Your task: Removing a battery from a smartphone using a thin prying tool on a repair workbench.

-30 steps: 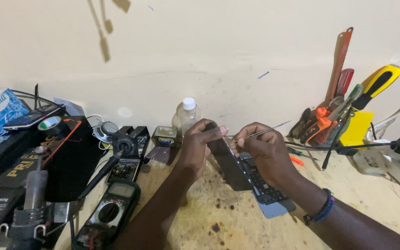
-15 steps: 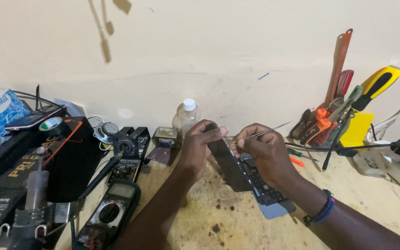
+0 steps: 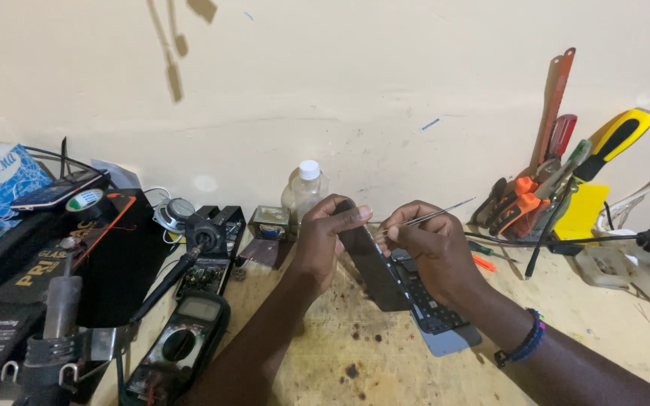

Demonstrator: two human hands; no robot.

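Note:
An opened phone [image 3: 415, 297] lies tilted on the wooden bench in the middle of the view, its dark screen panel [image 3: 374, 267] lifted up from the grey body. My left hand [image 3: 323, 237] grips the top edge of the lifted panel. Pinched in my right hand [image 3: 432, 248] is a pair of thin metal tweezers [image 3: 436, 214], and the hand rests over the phone's exposed inside. The tweezers' tip is hidden between my hands.
A clear plastic bottle [image 3: 306, 189] stands at the wall behind my hands. A multimeter [image 3: 182, 342], a soldering iron [image 3: 171, 282] and black boxes crowd the left. Screwdrivers and pliers [image 3: 539, 192] lean at the right wall beside a power strip [image 3: 611, 267].

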